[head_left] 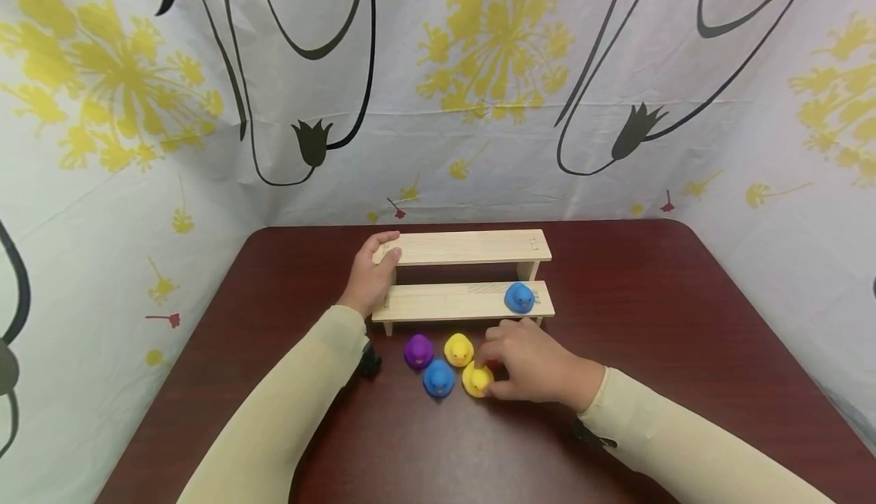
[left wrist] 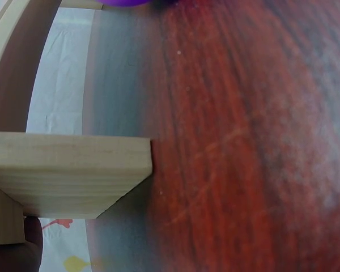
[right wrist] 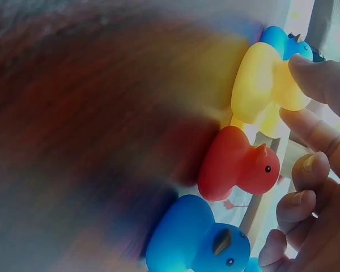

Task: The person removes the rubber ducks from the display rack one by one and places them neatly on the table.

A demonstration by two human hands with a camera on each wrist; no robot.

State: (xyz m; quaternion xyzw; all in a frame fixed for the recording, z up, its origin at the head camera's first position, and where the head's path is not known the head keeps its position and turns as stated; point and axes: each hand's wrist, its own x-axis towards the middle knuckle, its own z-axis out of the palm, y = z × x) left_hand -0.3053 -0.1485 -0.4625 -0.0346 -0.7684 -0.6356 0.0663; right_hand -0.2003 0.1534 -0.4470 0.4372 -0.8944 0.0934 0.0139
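Observation:
My left hand (head_left: pixel 367 277) grips the left end of a two-step wooden shelf (head_left: pixel 472 248), thumb over the upper board. In the left wrist view the shelf's end (left wrist: pixel 73 153) shows, with a fingertip below it. On the table my right hand (head_left: pixel 535 363) pinches the head of a yellow rubber duck (head_left: pixel 477 379) between thumb and index finger. Beside that duck are another yellow duck (head_left: pixel 458 350), a blue duck (head_left: pixel 439 378) and a purple duck (head_left: pixel 419 351). A red duck (right wrist: pixel 238 164) and another blue duck (right wrist: pixel 187 238) stand under my right hand, mostly hidden from the head view.
One blue duck (head_left: pixel 519 298) sits at the right end of the lower board (head_left: pixel 445 302). The dark red table (head_left: pixel 636 299) reaches back to a patterned white cloth (head_left: pixel 438 147), which also hangs along both sides.

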